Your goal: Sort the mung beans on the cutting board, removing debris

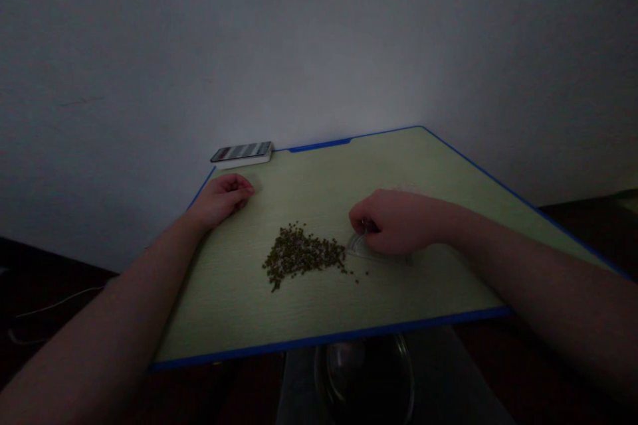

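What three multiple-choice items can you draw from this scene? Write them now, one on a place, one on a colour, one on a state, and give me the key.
1. Where is the clear round bowl?
A) On the board
B) Below the board's near edge
C) Against the wall

2. What colour is the edge of the pale green board?
A) Blue
B) Red
C) White

3. How is the right hand posed?
A) Spread flat
B) Raised high above the board
C) Curled over a clear curved piece

Answers:
1. B: the bowl shows past the board's near edge, lower down.
2. A: a blue strip runs along the board's sides.
3. C: the fingers are bent down onto the clear piece.
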Motion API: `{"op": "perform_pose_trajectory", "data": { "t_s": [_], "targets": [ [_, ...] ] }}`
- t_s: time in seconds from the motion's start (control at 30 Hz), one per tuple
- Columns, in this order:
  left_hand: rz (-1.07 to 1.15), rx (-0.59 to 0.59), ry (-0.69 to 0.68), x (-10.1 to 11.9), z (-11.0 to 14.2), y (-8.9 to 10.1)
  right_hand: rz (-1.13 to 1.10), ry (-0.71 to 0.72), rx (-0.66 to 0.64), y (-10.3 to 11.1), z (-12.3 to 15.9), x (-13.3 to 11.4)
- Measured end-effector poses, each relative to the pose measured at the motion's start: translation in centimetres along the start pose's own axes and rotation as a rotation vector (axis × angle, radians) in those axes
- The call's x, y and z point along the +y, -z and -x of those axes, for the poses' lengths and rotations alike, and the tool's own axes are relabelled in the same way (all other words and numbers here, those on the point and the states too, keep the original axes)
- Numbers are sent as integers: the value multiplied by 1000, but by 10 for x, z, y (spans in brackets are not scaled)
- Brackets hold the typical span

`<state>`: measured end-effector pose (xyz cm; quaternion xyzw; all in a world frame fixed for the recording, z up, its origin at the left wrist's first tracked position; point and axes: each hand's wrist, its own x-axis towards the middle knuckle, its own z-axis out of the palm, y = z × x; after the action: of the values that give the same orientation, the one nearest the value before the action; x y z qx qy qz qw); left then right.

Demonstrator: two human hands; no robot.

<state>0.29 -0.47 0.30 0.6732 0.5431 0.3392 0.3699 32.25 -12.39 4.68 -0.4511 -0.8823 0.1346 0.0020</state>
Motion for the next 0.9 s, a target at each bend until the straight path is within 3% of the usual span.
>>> {"op": "perform_pose_trajectory", "data": {
  "t_s": [0.4,0.77,0.9],
  "targets": [
    [-17,0,-3,0,2,1,26,-39,53,-1,-3,6],
    [-16,-3,1,1,1,0,-17,10,55,-4,-3,2],
    [-1,-16,-4,-2,-1,1,-12,-35,112,-7,-5,0]
  ]
}}
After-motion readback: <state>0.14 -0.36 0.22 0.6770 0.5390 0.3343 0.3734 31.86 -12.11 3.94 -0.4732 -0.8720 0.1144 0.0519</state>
